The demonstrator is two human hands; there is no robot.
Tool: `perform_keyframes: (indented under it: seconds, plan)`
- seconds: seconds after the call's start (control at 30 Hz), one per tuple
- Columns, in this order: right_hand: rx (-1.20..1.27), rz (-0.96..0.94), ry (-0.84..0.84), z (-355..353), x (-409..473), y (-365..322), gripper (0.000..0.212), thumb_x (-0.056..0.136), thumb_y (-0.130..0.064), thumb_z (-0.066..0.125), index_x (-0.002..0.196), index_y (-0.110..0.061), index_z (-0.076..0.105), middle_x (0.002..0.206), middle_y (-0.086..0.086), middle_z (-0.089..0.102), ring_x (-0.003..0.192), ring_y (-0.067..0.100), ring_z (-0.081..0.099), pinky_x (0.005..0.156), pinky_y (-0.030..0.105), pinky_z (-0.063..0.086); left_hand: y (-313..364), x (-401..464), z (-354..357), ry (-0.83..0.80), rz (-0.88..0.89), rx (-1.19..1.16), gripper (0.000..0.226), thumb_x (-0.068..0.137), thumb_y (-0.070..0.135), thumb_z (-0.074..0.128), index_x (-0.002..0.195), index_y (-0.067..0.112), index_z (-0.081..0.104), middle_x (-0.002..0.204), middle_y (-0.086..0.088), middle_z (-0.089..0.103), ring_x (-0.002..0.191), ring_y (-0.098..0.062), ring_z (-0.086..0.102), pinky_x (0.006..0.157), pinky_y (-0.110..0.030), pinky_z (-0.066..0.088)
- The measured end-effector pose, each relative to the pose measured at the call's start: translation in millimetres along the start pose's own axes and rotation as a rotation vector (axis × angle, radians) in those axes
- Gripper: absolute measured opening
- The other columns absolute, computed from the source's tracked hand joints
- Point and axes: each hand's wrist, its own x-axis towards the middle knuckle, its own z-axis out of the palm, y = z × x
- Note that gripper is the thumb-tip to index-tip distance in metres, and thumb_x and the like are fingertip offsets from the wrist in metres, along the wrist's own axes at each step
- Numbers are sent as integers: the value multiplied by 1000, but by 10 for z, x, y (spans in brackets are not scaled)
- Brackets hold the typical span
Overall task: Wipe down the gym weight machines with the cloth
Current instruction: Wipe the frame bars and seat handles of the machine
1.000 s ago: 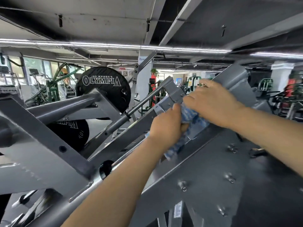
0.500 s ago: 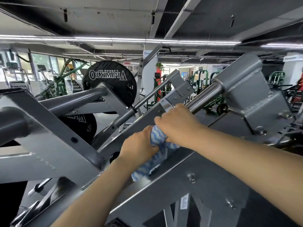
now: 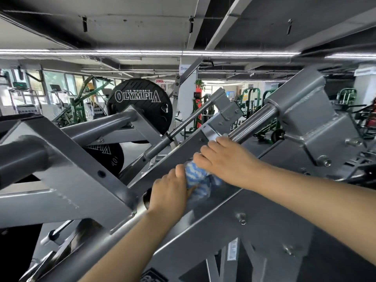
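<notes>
Cloth: the blue-and-white cloth (image 3: 200, 181) is bunched on the sloping guide rod (image 3: 251, 124) of the grey weight machine (image 3: 317, 117).
Left hand (image 3: 169, 192): grips the cloth's lower end.
Right hand (image 3: 224, 158): curls over its upper end, hands close together.
Risk: fingers could catch on the bracket (image 3: 227, 107) above; the bunched cloth may skip the rod's underside.

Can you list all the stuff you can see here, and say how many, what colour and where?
cloth: one, blue and white, bunched on the sloping beam between the hands
weight machine: one, grey, filling the front
shiny bar: one, silver, running up right from the hands
weight plates: two, black with white OLYMPIA lettering, behind on the left
green machines: several, far back
ceiling lights: long white strips, overhead
left hand: one, gripping the cloth's lower end
right hand: one, curled over the cloth's upper end
</notes>
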Motion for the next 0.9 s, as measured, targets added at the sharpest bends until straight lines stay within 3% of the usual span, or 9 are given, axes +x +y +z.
perform_keyframes:
  seconds: [0.1,0.17,0.27,0.37,0.47,0.57,0.7,0.83,0.9]
  plan:
    - [-31,15,-21,-23,-199,437,35,74,1,51,108,-5,48,82,6,58,74,23,54,73,34,45,295,241,-46,172,111,-126,44,86,44,41,113,14,23,103,-12,60,89,-31,64,68,-39,53]
    - [-113,62,-99,-109,-352,747,35,79,-3,49,114,-4,47,90,7,59,82,24,55,78,35,47,574,448,-151,222,159,-151,51,82,44,40,116,6,34,96,-15,62,80,-33,65,62,-40,53]
    - [-242,68,-244,-274,-533,1068,46,85,-10,33,128,-7,50,111,6,61,103,23,57,95,34,45,965,682,-374,256,172,-119,61,87,49,33,124,1,40,104,-15,61,88,-31,64,68,-38,52]
    - [-283,56,-280,-411,-700,1217,52,84,-13,30,128,-9,58,126,3,61,118,20,55,100,33,38,1278,811,-527,149,185,-54,73,94,53,23,144,0,14,138,-14,39,122,-29,45,97,-40,39]
    - [-260,78,-143,-490,-904,1330,46,88,-6,30,121,-4,61,123,5,62,113,22,58,97,32,38,1474,843,-607,173,184,-86,82,88,56,4,147,-1,9,149,-14,29,131,-27,38,105,-41,32]
    - [-267,179,-100,-564,-1033,1351,44,87,-2,30,113,-4,65,118,5,63,97,22,62,86,31,46,1602,870,-547,366,196,-202,74,90,48,22,133,-8,43,130,-21,53,112,-32,58,90,-44,48]
    - [-338,536,-110,-663,-1238,1509,20,78,-1,57,96,-3,66,102,6,62,81,23,51,65,32,42,1759,919,-558,488,322,-233,66,90,42,28,134,-4,44,140,-18,45,127,-31,47,98,-50,41]
    - [-52,737,-376,-703,-1313,1512,54,71,-7,58,124,2,52,121,14,56,99,33,50,80,39,44,1873,1028,-678,408,291,-239,64,93,45,23,139,4,40,142,-21,42,130,-37,42,102,-49,38]
    - [260,761,-533,-664,-1260,1402,77,82,-24,55,147,-3,19,149,12,30,129,30,34,104,37,31,1912,1102,-798,312,284,-175,65,96,49,19,149,10,17,151,-22,23,137,-37,27,110,-48,25]
